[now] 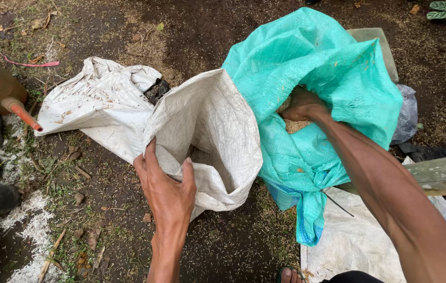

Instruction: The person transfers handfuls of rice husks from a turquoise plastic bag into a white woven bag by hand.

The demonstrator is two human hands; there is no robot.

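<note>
Left hand [166, 186] grips crinkled white woven sack [210, 131]; right hand [302, 105] inside teal woven sack [317, 68].

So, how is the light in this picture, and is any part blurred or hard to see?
Head view: soft, even daylight, no hard shadows or glare; left hand on the white sack is sharp; right hand in the turquoise sack is partly hidden; the wide lens bends the edges.

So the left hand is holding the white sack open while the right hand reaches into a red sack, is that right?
Not quite: the sack that the right hand reaches into is turquoise green, not red. The head view shows it. The rest holds: the left hand grips the rim of the white sack, holding it open.
</note>
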